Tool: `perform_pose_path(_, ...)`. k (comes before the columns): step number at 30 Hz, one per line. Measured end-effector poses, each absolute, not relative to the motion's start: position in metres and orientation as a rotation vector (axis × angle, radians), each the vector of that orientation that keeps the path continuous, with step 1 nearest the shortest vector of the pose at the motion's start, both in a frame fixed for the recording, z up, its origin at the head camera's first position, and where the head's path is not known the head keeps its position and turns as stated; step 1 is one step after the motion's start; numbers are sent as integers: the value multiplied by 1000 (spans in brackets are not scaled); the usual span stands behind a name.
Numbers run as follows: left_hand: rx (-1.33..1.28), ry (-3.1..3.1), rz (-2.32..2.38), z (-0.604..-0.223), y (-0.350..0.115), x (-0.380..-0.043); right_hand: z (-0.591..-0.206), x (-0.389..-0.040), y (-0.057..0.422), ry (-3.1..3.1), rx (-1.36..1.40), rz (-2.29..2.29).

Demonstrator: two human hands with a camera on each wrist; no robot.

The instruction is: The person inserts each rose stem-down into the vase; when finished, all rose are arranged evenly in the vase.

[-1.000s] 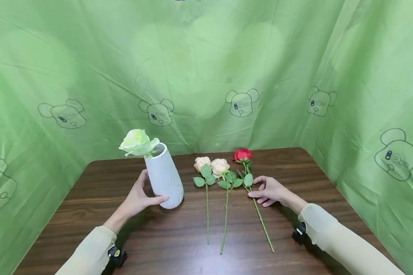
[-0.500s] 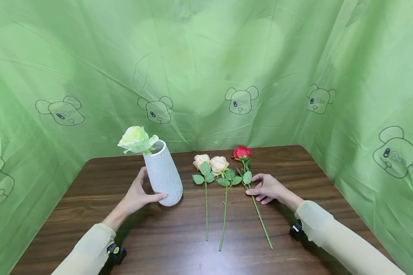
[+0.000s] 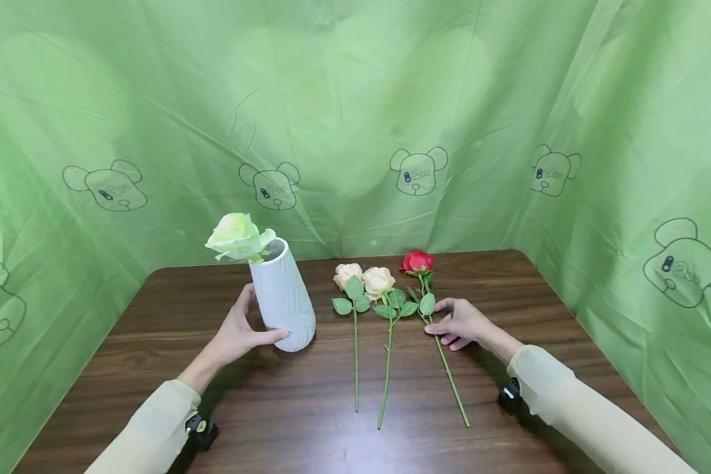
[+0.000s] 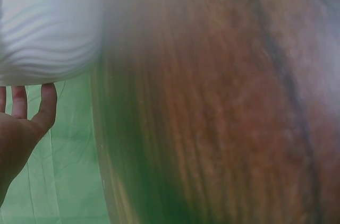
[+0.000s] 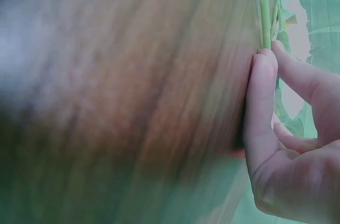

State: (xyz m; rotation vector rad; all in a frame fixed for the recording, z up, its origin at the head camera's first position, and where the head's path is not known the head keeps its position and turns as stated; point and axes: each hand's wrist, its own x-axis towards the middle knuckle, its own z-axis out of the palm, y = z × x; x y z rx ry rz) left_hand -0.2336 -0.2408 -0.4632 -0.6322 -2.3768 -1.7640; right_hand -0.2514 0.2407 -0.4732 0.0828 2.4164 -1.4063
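Note:
In the head view, my left hand [image 3: 239, 336] grips a white ribbed vase [image 3: 286, 299] low on its side, thumb across the front. The vase leans to the left, and a pale green rose [image 3: 237, 238] sticks out of its mouth, the stem hidden inside. Over on the right, my right hand [image 3: 463, 324] pinches the green stem of a red rose [image 3: 417, 261] lying on the table, just below its leaves. Thumb and finger meet at a stem [image 5: 264, 17] in the right wrist view. The left wrist view has fingers [image 4: 48, 104] against the ribbed vase wall.
Two cream roses, one on the left [image 3: 347, 276] and one nearer the middle [image 3: 378, 282], lie between the hands, stems toward me. The dark wooden table [image 3: 261, 421] ends at a green curtain [image 3: 343, 131] printed with bear faces.
The head view has shifted slightly. Both hands keep their places at the vase and the red rose's stem.

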Motion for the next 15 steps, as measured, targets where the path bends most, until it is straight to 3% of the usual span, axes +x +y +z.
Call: perform_pose_path(15, -623, -2414, -1694, -463, -241, -234, -473, -252, 244, 2384, 73, -1420)
